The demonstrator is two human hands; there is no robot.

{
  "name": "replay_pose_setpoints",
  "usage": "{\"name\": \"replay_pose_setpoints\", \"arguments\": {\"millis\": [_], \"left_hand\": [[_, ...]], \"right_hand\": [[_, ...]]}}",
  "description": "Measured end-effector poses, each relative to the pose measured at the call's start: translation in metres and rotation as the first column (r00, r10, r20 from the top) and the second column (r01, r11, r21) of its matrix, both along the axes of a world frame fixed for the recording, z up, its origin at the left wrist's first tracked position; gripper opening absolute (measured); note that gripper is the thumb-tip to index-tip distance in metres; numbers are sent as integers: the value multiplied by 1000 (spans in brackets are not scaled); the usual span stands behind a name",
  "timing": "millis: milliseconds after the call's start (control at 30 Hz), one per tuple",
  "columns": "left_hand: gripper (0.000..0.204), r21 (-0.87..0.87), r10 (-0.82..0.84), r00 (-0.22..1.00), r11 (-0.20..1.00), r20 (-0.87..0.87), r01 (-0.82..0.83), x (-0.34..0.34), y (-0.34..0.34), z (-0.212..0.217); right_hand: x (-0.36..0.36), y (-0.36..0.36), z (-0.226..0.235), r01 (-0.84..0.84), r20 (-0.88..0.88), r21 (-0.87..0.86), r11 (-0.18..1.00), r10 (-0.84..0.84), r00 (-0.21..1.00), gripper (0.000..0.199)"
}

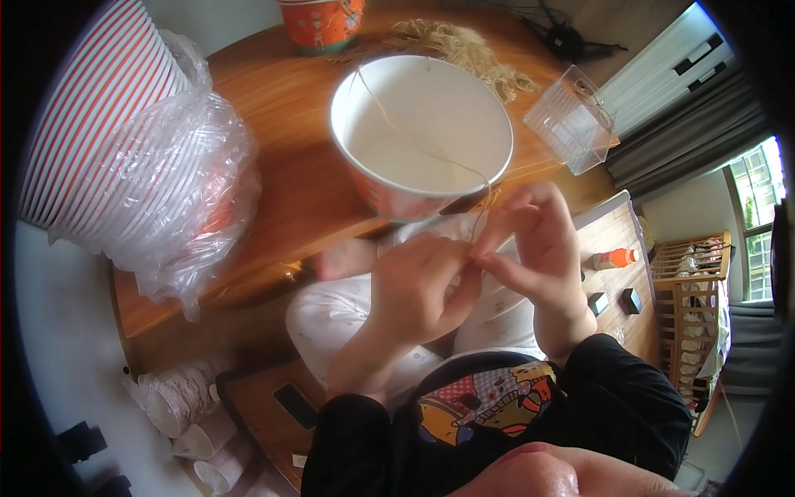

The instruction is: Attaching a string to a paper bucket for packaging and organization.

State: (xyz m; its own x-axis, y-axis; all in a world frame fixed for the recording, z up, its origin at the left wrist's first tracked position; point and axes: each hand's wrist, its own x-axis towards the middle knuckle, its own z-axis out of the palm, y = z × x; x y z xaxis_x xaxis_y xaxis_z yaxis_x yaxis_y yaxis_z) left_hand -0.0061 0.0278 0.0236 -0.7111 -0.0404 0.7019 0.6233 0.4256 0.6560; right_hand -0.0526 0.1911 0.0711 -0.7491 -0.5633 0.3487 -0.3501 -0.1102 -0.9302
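A large paper bucket (393, 195), white inside and orange-red outside, stands near the table's front edge. From its left rim a thin tan string (377, 99) hangs across the opening, passes over the near right rim and runs to my fingers. Just in front of the bucket, my left hand (418, 282) is closed, thumb and fingers pinching the string. My right hand (538, 244) meets it fingertip to fingertip, index and thumb pinched on the same string. The string's end between the fingertips is too small to make out.
A tall stack of striped paper buckets (99, 124), partly wrapped in clear plastic (186, 166), stands at left. Behind are an orange-and-green bucket (321, 25) and a tan fibre bundle (455, 50). A clear plastic box (573, 120) sits at right; a phone (295, 406) lies lower left.
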Motion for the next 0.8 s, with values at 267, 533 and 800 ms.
{"name": "replay_pose_setpoints", "arguments": {"millis": [267,533,800], "left_hand": [[4,52,-98,990,993,-99,104,-1,-4,-4],[9,109,-86,972,988,-218,112,-8,-2,-9],[11,90,-69,975,992,-209,90,-6,0,-7]], "right_hand": [[-6,1,-4,-117,149,-187,975,146,978,50],[3,-8,4,-85,233,-220,972,137,963,46],[-4,-3,-6,-126,205,-303,945,193,959,45]]}}
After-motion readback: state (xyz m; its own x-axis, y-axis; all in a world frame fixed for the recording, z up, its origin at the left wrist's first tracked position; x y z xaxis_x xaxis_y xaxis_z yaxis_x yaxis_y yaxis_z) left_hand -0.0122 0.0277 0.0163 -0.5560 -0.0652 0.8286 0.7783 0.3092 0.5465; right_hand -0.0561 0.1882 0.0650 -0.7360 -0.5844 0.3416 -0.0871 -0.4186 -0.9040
